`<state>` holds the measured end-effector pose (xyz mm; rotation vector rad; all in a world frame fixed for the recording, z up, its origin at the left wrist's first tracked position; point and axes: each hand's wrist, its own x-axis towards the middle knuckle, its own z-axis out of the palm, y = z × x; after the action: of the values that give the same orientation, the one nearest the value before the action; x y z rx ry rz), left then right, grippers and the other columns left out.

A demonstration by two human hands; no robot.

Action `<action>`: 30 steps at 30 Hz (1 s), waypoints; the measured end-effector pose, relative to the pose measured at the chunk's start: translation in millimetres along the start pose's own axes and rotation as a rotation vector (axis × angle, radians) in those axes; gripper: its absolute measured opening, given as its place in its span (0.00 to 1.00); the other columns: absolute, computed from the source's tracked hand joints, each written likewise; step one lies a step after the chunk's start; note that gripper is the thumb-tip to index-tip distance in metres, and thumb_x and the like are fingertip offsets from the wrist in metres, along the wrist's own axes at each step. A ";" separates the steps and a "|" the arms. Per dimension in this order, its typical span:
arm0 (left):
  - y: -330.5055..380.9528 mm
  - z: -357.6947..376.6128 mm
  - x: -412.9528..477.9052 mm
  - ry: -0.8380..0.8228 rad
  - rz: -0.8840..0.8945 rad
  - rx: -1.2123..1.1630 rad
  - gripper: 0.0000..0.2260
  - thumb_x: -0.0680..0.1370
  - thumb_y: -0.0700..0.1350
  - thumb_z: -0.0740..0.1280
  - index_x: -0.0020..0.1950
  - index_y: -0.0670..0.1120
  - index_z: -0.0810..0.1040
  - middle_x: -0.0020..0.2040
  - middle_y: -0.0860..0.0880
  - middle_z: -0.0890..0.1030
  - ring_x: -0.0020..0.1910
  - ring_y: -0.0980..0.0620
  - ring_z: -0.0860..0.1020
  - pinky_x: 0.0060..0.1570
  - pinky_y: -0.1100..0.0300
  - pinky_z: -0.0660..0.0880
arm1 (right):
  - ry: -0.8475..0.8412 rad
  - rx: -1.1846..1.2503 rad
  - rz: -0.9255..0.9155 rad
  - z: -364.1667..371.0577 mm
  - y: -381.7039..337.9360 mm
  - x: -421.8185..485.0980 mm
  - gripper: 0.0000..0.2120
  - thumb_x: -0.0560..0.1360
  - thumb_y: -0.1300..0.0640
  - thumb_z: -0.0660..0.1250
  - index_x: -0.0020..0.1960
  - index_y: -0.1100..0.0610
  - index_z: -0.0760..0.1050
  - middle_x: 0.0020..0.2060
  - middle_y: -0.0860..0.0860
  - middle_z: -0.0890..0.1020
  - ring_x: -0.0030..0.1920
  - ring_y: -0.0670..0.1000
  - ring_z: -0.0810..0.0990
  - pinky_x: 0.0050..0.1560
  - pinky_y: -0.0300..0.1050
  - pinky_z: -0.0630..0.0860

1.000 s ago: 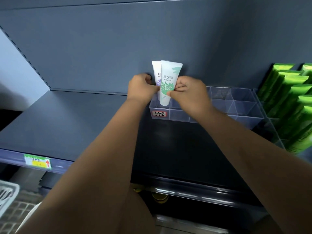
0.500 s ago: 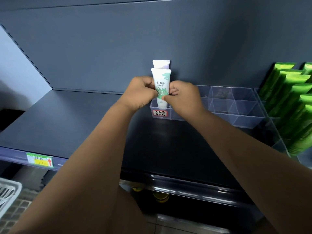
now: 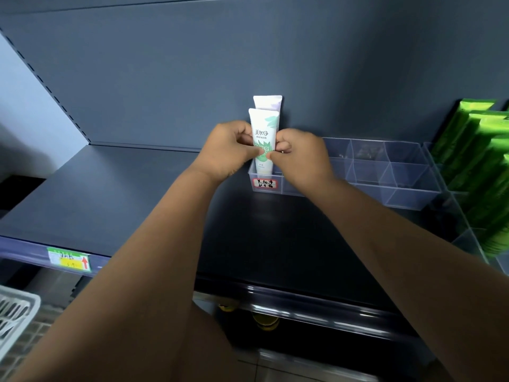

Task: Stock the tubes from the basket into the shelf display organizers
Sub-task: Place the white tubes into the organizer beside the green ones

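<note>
Pinching white tube [image 3: 264, 125], left hand [image 3: 228, 150], right hand [image 3: 300, 158]

Dim, cool light; glare on lower rail [image 3: 316, 308]; wide-angle edge warp; soft focus

From my station I saw the left hand [image 3: 228, 150] and the right hand [image 3: 300, 158] bare, just in front of the clear organizer [image 3: 407, 198]. Both forearms ran uncovered away from the organizer toward me, broadening from the wrists. Farthest from the organizer, a rounded form sat between them; I could not tell cloth from skin.
</note>
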<state>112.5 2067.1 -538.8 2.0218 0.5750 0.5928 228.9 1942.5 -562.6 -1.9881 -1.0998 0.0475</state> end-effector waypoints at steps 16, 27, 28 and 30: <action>-2.4 0.6 -6.1 0.012 -0.008 0.113 0.07 0.76 0.39 0.75 0.50 0.47 0.80 0.49 0.54 0.85 0.46 0.61 0.84 0.48 0.64 0.81 | 0.070 -0.181 -0.076 7.9 2.2 -2.3 0.13 0.73 0.53 0.73 0.56 0.58 0.81 0.56 0.53 0.85 0.52 0.56 0.83 0.48 0.54 0.82; -4.9 1.1 -9.5 0.100 -0.014 0.182 0.04 0.76 0.40 0.74 0.48 0.44 0.82 0.46 0.52 0.86 0.46 0.56 0.84 0.52 0.56 0.81 | 0.070 -0.205 -0.093 5.2 0.4 -5.7 0.09 0.75 0.54 0.72 0.50 0.59 0.81 0.52 0.53 0.86 0.49 0.56 0.82 0.47 0.53 0.81; -5.2 1.2 -9.0 0.098 -0.020 0.179 0.04 0.76 0.40 0.74 0.48 0.43 0.81 0.46 0.51 0.86 0.47 0.56 0.84 0.53 0.55 0.81 | 0.064 -0.200 -0.085 5.1 0.9 -4.8 0.08 0.75 0.54 0.72 0.50 0.58 0.81 0.52 0.53 0.86 0.49 0.55 0.82 0.47 0.53 0.81; -6.5 1.1 -7.7 0.090 -0.032 0.167 0.05 0.76 0.40 0.74 0.48 0.42 0.81 0.47 0.50 0.86 0.47 0.54 0.84 0.54 0.52 0.81 | 0.063 -0.186 -0.067 5.1 1.4 -2.6 0.07 0.75 0.54 0.72 0.49 0.57 0.81 0.51 0.52 0.86 0.48 0.56 0.82 0.47 0.54 0.81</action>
<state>106.2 2064.8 -546.4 2.1456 0.7313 0.6371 226.2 1943.7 -567.7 -2.0991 -1.1651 -0.1569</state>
